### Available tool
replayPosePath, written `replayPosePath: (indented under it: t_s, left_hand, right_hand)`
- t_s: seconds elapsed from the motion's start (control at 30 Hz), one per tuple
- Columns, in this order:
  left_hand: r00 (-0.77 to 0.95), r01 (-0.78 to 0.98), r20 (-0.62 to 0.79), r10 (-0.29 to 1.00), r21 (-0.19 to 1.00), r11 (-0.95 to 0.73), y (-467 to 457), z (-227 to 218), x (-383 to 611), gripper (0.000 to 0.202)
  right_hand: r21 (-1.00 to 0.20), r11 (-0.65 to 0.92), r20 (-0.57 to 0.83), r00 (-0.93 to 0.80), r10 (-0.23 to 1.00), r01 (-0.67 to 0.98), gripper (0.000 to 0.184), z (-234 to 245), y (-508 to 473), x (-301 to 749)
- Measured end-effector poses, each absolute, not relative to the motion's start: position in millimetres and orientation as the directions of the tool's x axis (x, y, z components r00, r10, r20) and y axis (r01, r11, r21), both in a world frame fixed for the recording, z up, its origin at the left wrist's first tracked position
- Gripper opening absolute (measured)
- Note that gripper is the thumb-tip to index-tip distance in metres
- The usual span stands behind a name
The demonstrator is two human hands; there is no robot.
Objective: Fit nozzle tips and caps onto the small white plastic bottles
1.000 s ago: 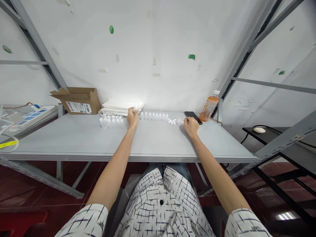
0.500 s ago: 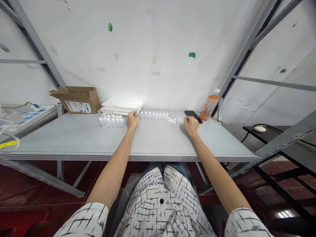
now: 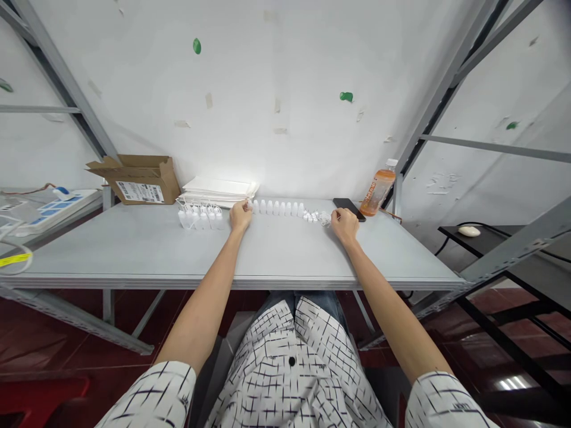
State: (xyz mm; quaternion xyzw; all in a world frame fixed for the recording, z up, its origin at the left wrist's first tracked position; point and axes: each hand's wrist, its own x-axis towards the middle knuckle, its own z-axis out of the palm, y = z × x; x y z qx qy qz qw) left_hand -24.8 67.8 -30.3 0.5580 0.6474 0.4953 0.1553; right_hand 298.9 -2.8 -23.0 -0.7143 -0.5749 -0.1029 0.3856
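Note:
A row of small white bottles (image 3: 279, 208) stands near the back of the grey table (image 3: 134, 249). My left hand (image 3: 239, 216) rests at the left end of that row, fingers curled round a small white bottle. A cluster of capped white bottles (image 3: 200, 219) stands just left of that hand. My right hand (image 3: 345, 224) lies closed beside a little heap of white caps (image 3: 317, 217) at the row's right end, fingertips pinched on something tiny I cannot make out.
A black phone (image 3: 349, 208) and an orange drink bottle (image 3: 376, 192) stand right of my right hand. A stack of white sheets (image 3: 218, 191) and an open cardboard box (image 3: 138, 179) sit at the back left. Metal rack posts (image 3: 439, 95) flank the table.
My left hand has come down from slightly raised to table level at the left end of the row. My right hand has barely moved.

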Motion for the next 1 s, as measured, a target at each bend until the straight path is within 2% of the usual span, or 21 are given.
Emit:
replayPosePath:
  t_s: [0.37, 0.57, 1.0]
  left_hand:
    - [-0.317, 0.551, 0.317, 0.894, 0.829, -0.099, 75, -36, -26, 0.055]
    - [-0.286, 0.567, 0.334, 0.898, 0.814, -0.122, 71, -35, -26, 0.055]
    - [-0.263, 0.741, 0.469, 0.843, 0.657, -0.134, 48, -20, -12, 0.054]
  right_hand:
    - [-0.417, -0.054, 0.587, 0.314, 0.746, 0.907, 0.029, -24, -1, 300]
    - [-0.420, -0.042, 0.590, 0.308, 0.747, 0.907, 0.028, -24, -1, 300]
    - [-0.425, -0.021, 0.597, 0.298, 0.745, 0.905, 0.027, -24, -2, 300]
